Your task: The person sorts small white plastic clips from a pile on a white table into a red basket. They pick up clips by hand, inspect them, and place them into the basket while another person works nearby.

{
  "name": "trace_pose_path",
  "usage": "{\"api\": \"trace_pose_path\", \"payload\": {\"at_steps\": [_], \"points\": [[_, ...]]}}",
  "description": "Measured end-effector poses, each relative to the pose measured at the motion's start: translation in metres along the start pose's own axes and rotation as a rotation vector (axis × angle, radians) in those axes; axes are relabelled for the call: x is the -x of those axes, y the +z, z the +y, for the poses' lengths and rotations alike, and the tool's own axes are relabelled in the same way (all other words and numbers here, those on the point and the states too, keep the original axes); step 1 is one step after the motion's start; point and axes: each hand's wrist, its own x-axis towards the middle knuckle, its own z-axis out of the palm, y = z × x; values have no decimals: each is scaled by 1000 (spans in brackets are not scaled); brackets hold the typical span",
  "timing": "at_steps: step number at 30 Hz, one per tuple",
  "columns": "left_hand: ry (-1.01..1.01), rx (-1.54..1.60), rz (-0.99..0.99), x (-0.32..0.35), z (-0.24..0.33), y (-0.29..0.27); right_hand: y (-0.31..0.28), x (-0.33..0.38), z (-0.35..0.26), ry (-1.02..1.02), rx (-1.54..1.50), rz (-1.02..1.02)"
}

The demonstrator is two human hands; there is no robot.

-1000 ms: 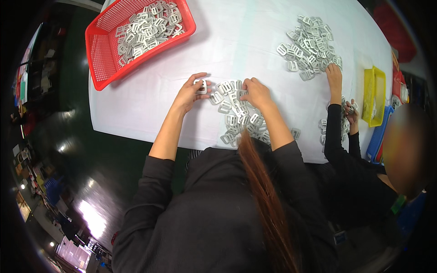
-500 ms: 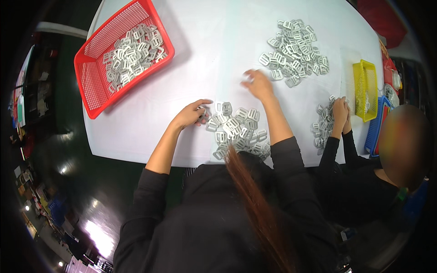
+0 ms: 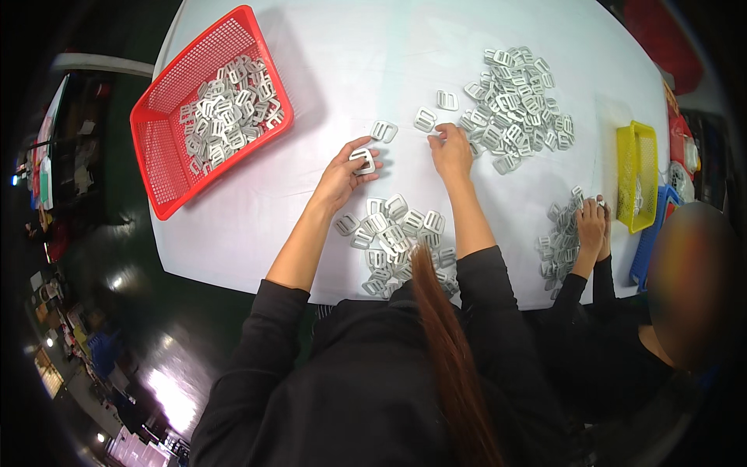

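Between the thumb and fingers of my left hand is a pale grey tri-glide strap buckle. Just beyond those fingertips lies another loose buckle. My right hand is at the left edge of the far buckle pile, its fingers bent and slightly apart, with nothing visible in them. A single buckle lies right by its fingertips, and one more buckle is a little farther off. Close to my body, a second buckle pile sits between my forearms, partly hidden by a hank of hair.
A red perforated basket of buckles stands at the left. On the right, a co-worker's hands are beside another buckle pile. Beyond them are a yellow basket and a blue basket. White sheeting covers the table.
My left hand has moved up and away from the near pile, a buckle now showing in its fingers. The right hand is now at the far pile's edge; separate buckles lie nearby.
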Motion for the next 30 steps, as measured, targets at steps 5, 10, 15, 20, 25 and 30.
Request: {"api": "trace_pose_path", "payload": {"at_steps": [5,10,15,20,25,30], "points": [[82,56,175,-10,-11,-9,24,8,-49,-89,8,-26],[98,62,221,-5,-11,-17,42,0,-62,-136,41,-154],[179,141,178,-16,-16,-1,30,19,-67,103,-525,-549],[157,308,210,-33,-10,17,-9,-29,-34,-136,-46,-44],[43,109,102,-43,-1,19,-9,-74,26,-504,359,152],[37,167,-10,-47,-3,24,-3,-72,20,-476,440,165]]}}
